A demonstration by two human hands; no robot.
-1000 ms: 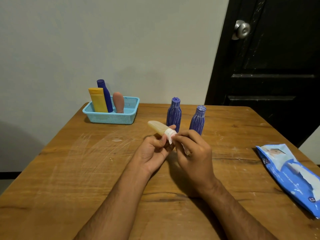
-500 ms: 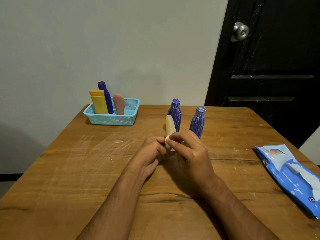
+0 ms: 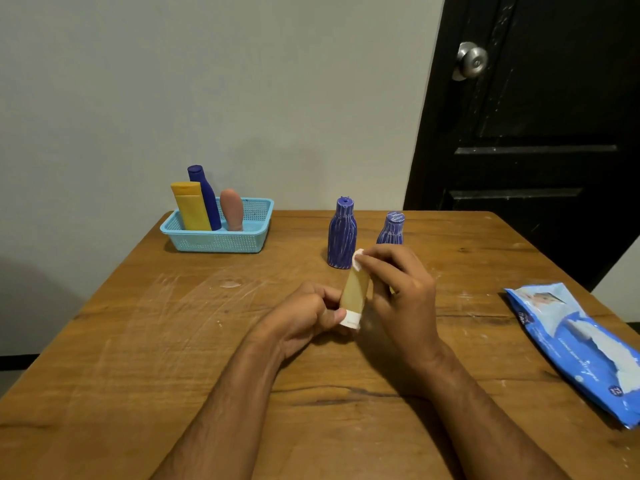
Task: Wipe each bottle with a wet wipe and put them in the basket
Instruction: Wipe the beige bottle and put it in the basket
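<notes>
Turned cap-down since a moment ago, the tan bottle stands above the worktop, left hand gripping its cap end while the right hand pinches the wet wipe at its upper tip, so wiping looks nearly finished.

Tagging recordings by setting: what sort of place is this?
Probably a room in a home: a worn wooden table pushed against a plain wall, a dark panelled door with a round metal knob, and toiletry bottles in a small blue basket.

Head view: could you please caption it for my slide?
Both hands wipe a tan bottle over the table; three bottles stand in the blue basket.
</notes>
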